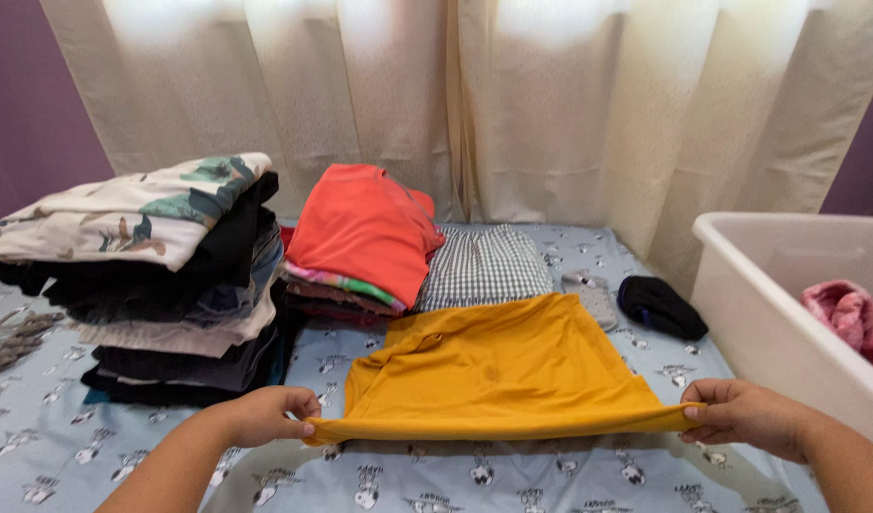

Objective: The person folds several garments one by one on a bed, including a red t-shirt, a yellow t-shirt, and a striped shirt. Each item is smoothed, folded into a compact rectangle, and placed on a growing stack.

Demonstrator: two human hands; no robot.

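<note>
Both hands pinch the near edge of the mustard yellow garment [498, 366]: left hand [263, 415] at its lower left corner, right hand [740, 414] at its lower right corner, with the cloth stretched between them over the bed [94, 456]. Behind it lie a checked cloth [484, 266] and an orange folded pile [365, 233]. At left stands a tall stack of clothes [161, 275]; at right, a white tub [769, 294].

We see no packages or labels here. No signs, no screens either; only cloth and bedding around us.
</note>
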